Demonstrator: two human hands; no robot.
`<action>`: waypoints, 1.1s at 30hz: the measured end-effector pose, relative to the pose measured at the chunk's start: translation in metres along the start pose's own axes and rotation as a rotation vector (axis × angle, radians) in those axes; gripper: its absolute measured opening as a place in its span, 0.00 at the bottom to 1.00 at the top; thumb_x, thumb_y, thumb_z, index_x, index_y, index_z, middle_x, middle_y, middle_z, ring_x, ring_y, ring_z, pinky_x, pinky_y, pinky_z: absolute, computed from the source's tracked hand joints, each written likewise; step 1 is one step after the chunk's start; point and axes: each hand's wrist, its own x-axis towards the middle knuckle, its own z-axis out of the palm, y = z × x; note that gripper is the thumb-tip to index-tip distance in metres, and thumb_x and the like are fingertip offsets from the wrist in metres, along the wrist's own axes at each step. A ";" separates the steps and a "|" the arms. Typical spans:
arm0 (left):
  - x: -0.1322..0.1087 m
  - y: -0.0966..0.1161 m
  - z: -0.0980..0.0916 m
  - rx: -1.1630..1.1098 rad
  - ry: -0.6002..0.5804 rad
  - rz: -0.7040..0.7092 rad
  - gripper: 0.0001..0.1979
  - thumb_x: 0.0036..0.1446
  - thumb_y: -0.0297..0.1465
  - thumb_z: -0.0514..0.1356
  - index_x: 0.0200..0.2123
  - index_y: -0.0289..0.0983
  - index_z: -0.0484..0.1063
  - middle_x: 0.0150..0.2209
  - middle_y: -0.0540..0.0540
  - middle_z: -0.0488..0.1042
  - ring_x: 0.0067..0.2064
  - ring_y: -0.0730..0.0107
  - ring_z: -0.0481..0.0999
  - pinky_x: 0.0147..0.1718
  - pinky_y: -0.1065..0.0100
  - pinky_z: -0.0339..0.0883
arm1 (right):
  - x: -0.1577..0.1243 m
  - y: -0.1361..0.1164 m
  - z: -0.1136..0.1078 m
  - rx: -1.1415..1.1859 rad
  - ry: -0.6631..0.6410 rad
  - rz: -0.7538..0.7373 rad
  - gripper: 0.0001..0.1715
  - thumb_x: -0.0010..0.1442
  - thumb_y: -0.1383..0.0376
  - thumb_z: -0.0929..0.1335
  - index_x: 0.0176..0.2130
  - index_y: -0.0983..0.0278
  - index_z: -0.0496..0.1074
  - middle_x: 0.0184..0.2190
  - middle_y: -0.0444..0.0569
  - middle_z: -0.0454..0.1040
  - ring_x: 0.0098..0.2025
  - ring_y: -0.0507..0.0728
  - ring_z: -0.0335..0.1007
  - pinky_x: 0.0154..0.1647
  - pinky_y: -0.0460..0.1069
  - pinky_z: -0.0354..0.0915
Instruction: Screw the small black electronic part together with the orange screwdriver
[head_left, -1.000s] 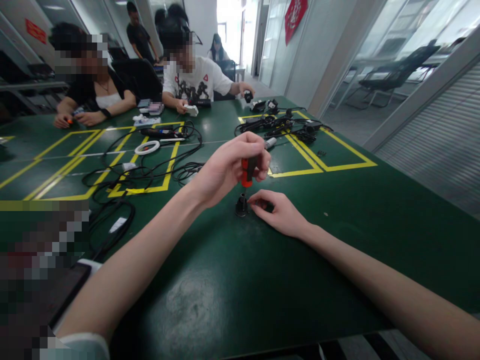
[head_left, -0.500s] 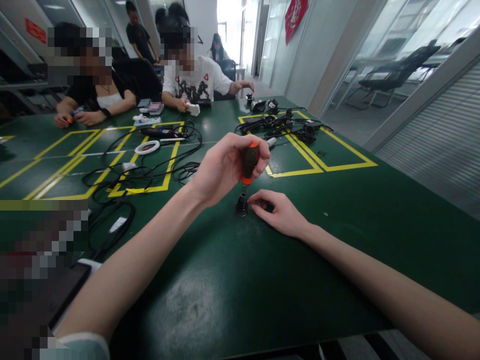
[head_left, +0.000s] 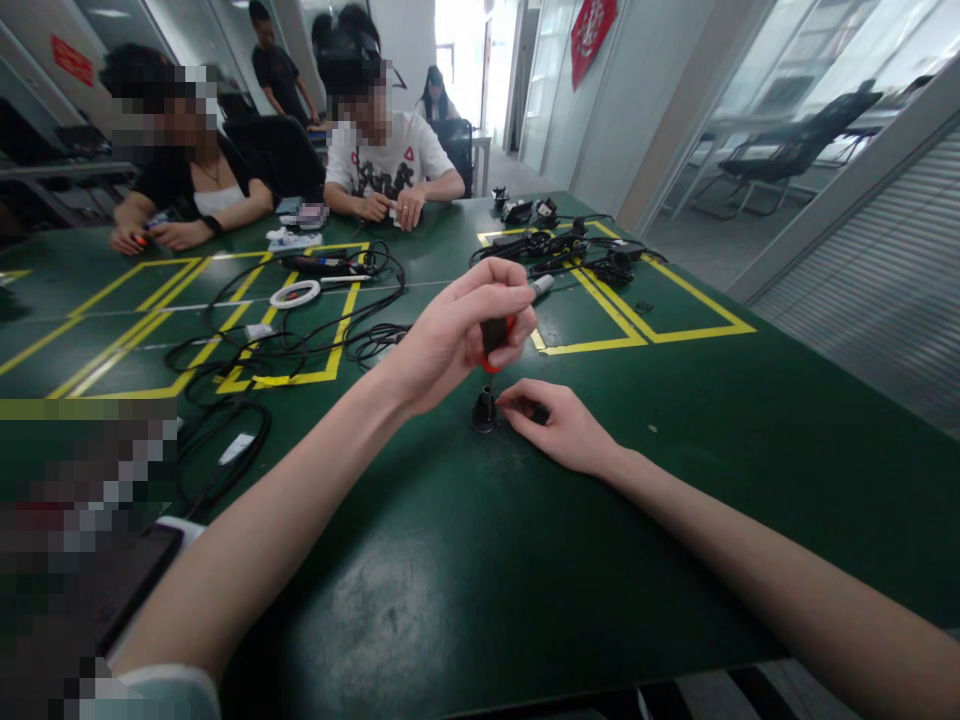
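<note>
Along the far edge of the tabletop [head_left: 570,560], toward its left end, a seated co-worker in a dark top [head_left: 150,190] is handling a small orange-marked item [head_left: 140,241]. Nearer the left edge, black cables [head_left: 264,432] are lying in loose loops, with a white ring [head_left: 289,306] resting among them. Farther right along the far edge, a co-worker in a white shirt [head_left: 426,150] is holding a small white item.

Your left hand [head_left: 459,325], above the tabletop and well in from the near edge, is wrapping its grip around a black-and-orange screwdriver [head_left: 495,338]. The shaft is pointing down at a black conical part [head_left: 485,414], which is standing wide end down between the near and far edges; you cannot tell whether the tip is seated.

A grey marker [head_left: 543,286] is lying just beyond. Your right hand [head_left: 559,422] is resting beside the part, thumb and forefinger drawn together; you cannot tell whether that grip is pinching it. Toward the right edge's far end, black devices [head_left: 555,245] are lying across yellow tape [head_left: 592,348].
</note>
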 end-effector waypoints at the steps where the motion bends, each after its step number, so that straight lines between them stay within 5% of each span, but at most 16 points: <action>1: 0.000 0.000 0.000 -0.003 0.004 -0.004 0.11 0.58 0.37 0.63 0.36 0.37 0.66 0.23 0.55 0.66 0.22 0.80 0.63 0.23 0.74 0.57 | 0.000 0.000 0.000 -0.002 0.002 -0.002 0.07 0.63 0.67 0.67 0.39 0.63 0.77 0.33 0.49 0.80 0.32 0.55 0.73 0.35 0.50 0.69; 6: 0.000 0.001 -0.004 -0.026 0.012 -0.020 0.16 0.64 0.41 0.56 0.32 0.34 0.72 0.24 0.50 0.68 0.26 0.76 0.68 0.28 0.71 0.66 | 0.000 0.001 0.001 -0.011 0.011 -0.017 0.08 0.63 0.67 0.67 0.40 0.64 0.78 0.34 0.49 0.80 0.31 0.55 0.72 0.35 0.50 0.69; 13: 0.000 0.000 -0.002 0.011 -0.003 -0.021 0.10 0.56 0.35 0.62 0.32 0.36 0.67 0.31 0.50 0.74 0.31 0.74 0.76 0.34 0.71 0.70 | 0.000 0.000 0.000 -0.016 -0.006 -0.006 0.08 0.63 0.67 0.67 0.40 0.63 0.77 0.36 0.50 0.81 0.33 0.55 0.73 0.36 0.51 0.69; 21: 0.000 0.002 0.000 0.016 0.003 -0.025 0.11 0.56 0.34 0.62 0.32 0.38 0.61 0.21 0.56 0.65 0.20 0.80 0.60 0.22 0.74 0.54 | -0.001 -0.002 -0.001 -0.014 0.014 -0.062 0.08 0.64 0.66 0.67 0.42 0.63 0.76 0.37 0.51 0.81 0.35 0.56 0.74 0.38 0.51 0.72; 26: 0.001 0.003 -0.004 -0.007 -0.053 -0.013 0.16 0.61 0.43 0.57 0.31 0.35 0.70 0.21 0.52 0.64 0.22 0.77 0.63 0.24 0.72 0.60 | -0.002 0.001 0.000 -0.003 0.001 -0.144 0.17 0.66 0.66 0.68 0.53 0.64 0.76 0.49 0.56 0.81 0.41 0.57 0.78 0.44 0.53 0.75; 33: 0.000 0.000 -0.006 0.005 -0.014 -0.017 0.13 0.59 0.39 0.60 0.28 0.35 0.69 0.25 0.50 0.68 0.28 0.74 0.70 0.30 0.71 0.68 | -0.002 0.006 0.001 -0.023 -0.023 -0.131 0.15 0.68 0.64 0.68 0.52 0.63 0.79 0.49 0.56 0.82 0.46 0.60 0.80 0.51 0.57 0.75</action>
